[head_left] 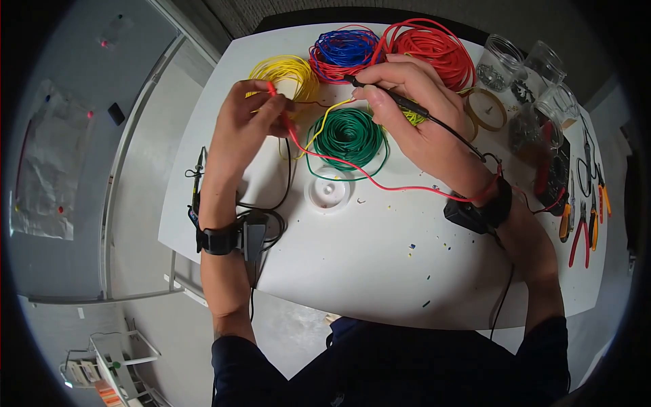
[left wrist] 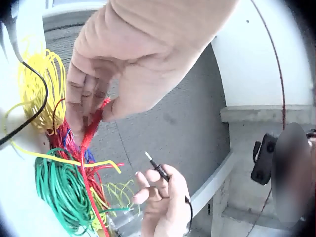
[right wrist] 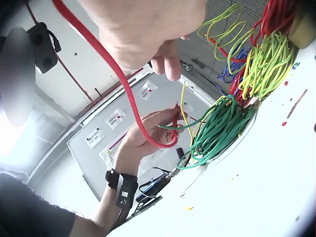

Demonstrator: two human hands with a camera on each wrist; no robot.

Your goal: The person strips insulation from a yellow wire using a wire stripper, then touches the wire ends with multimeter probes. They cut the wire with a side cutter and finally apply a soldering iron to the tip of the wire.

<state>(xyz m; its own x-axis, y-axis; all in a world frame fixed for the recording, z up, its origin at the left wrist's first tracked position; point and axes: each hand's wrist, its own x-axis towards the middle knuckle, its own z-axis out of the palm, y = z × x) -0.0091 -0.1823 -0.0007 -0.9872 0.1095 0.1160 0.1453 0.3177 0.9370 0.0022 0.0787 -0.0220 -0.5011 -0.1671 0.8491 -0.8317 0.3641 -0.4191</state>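
Note:
The left hand (head_left: 245,129) pinches a red probe (left wrist: 92,129), whose red cable (head_left: 369,178) sweeps across to the right forearm. Between thumb and fingers the right hand (head_left: 434,129) holds a black probe (head_left: 397,99); its bare metal tip shows in the left wrist view, pointing away from the fingers. A yellow wire (head_left: 323,125) rises from the coils and ends by the right fingertips; whether they touch it I cannot tell. A thin dark red wire (head_left: 309,103) runs between the hands. Below them lies a green wire coil (head_left: 349,138).
Yellow (head_left: 291,66), blue (head_left: 346,47) and red (head_left: 441,51) coils lie at the back. Clear jars (head_left: 500,62) and a tape roll (head_left: 485,125) stand back right, with pliers (head_left: 580,237) and a dark meter (head_left: 557,166) nearby. A small white dish (head_left: 328,198) sits mid-table among scraps.

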